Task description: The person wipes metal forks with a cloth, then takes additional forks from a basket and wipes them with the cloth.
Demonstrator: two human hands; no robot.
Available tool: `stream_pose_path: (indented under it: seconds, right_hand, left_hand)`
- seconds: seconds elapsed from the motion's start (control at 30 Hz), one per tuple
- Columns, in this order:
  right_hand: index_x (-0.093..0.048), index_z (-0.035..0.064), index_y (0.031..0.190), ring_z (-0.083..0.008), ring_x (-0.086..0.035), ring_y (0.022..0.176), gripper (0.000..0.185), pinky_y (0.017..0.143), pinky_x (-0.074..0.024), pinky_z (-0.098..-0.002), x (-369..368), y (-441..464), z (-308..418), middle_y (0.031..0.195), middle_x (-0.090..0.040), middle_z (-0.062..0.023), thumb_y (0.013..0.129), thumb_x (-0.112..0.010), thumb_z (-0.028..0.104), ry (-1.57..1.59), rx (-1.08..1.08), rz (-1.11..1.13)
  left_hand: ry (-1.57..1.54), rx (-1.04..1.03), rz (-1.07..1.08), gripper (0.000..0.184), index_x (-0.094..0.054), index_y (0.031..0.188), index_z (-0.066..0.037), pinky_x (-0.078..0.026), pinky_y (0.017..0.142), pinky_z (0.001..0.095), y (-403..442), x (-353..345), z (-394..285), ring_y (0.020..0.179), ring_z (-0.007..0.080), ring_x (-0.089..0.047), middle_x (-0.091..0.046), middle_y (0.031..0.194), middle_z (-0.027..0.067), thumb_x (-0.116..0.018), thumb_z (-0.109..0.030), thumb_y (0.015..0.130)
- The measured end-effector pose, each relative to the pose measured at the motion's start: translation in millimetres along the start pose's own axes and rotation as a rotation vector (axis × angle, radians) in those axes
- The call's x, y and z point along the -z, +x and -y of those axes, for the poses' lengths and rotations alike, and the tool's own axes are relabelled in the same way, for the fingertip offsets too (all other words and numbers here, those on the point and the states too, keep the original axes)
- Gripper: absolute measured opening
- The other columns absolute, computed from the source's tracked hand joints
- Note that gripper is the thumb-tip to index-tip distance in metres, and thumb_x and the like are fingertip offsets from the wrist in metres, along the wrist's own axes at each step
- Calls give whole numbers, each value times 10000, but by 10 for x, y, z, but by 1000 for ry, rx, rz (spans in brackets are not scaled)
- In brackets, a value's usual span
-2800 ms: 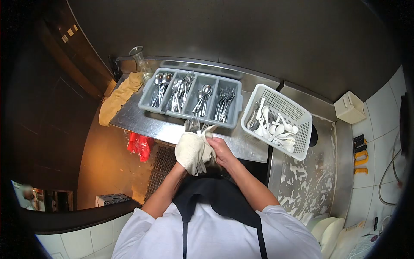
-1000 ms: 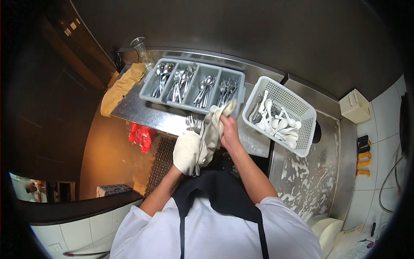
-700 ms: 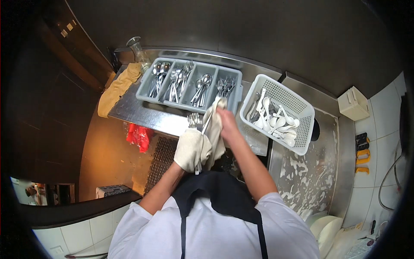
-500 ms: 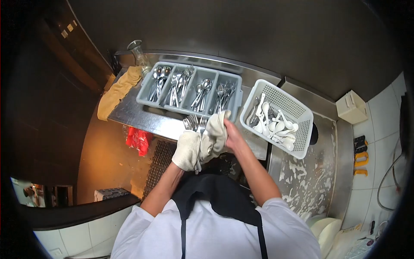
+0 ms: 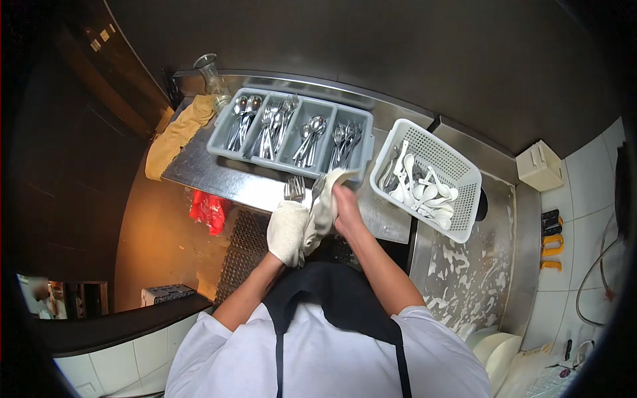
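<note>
A whitish cloth [image 5: 321, 213] covers my left hand [image 5: 285, 237], hiding its fingers. Tines of several forks [image 5: 294, 189] stick up out of that covered grip, their handle ends showing below. My right hand [image 5: 346, 207] is closed on the cloth's other end, pressing it around a piece of cutlery whose metal shows at the fold; its kind is hard to make out. Just beyond both hands lies a grey cutlery tray [image 5: 225, 158] with compartments of spoons [image 5: 246, 114], forks [image 5: 275, 123] and smaller cutlery.
Right of the tray, a white perforated basket [image 5: 458, 156] holds white spoons [image 5: 426, 192] and some metal cutlery. Suds cover the steel sink surface [image 5: 494, 249] at right. A tan cloth [image 5: 178, 140] and a glass vase [image 5: 211, 76] occupy the counter's left end.
My right hand has shifted slightly left and down with the cloth, closer to my left hand. The forks in my left hand stand more upright.
</note>
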State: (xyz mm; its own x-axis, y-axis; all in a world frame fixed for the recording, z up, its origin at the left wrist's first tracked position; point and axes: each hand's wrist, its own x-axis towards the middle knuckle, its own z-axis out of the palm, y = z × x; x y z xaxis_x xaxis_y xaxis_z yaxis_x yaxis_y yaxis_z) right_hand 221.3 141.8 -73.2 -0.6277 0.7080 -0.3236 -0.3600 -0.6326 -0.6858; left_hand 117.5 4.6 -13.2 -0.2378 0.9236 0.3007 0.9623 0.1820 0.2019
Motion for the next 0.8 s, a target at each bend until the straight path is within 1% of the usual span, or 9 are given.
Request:
stream_pose_path:
  seconds: [0.07,0.17,0.23,0.33,0.43,0.47,0.57,0.6,0.8]
  right_hand:
    - [-662,-10,1038,-148,-671,825,185,726,-546,-286,-25,-193,-107,937,-693,-70,937,-633,142,-47,-215,170]
    - [-655,-8,1060,-181,-688,867,218,775,-564,-322,-84,-29,-65,998,-702,-123,955,-621,180,-286,-126,127]
    - [-629,-5,1122,-209,-696,863,332,769,-583,-359,4,378,111,1030,-702,-150,1011,-529,291,53,-228,73]
    - [-646,37,1111,-198,-701,788,378,620,-586,-335,-67,528,489,958,-708,-92,1036,-460,358,18,-256,49]
    - [-649,52,1118,-190,-701,832,470,672,-590,-332,78,374,398,998,-708,-79,1053,-370,424,-33,-387,223]
    - [-646,30,1129,-169,-691,877,379,745,-585,-326,-165,144,403,1015,-702,-80,1030,-474,353,12,-349,119]
    - [-645,15,1134,-144,-675,906,270,816,-560,-310,-162,-3,169,1019,-696,-69,979,-577,225,-302,-211,270]
    - [-643,-2,1135,-135,-666,905,239,841,-540,-297,-204,-70,157,1029,-690,-63,919,-628,99,-441,-221,299]
    - [-638,-14,1148,-141,-664,919,275,847,-526,-286,-342,-266,54,1055,-690,-71,883,-642,58,-198,-55,165]
  left_hand:
    - [5,78,104,139,-675,695,-75,-503,595,448,19,-124,54,637,330,-633,-619,663,160,-615,-178,766]
    - [-104,113,91,139,-677,720,-69,-503,600,446,8,-244,105,634,337,-633,-617,661,163,-619,-189,759]
    - [-66,-16,135,134,-671,705,-69,-498,584,434,56,40,43,630,333,-638,-622,660,156,-618,-185,745]
    - [25,-62,177,123,-659,701,-81,-493,568,417,86,-69,180,628,325,-639,-621,659,143,-599,-162,772]
    - [-232,78,151,154,-662,728,-67,-491,565,413,96,-172,299,621,330,-633,-611,655,158,-589,-171,814]
    - [-179,166,241,187,-663,763,-48,-498,585,424,131,-140,272,650,340,-640,-619,693,192,-579,-189,851]
    - [-229,116,206,190,-664,786,-49,-504,618,454,82,-82,299,698,347,-654,-628,740,219,-576,-201,859]
    - [-563,265,77,192,-668,810,-51,-511,666,476,39,-200,271,754,360,-664,-642,785,226,-564,-201,868]
    - [-90,-3,188,209,-686,812,-23,-533,702,421,121,328,164,755,336,-665,-670,802,187,-565,-183,867]
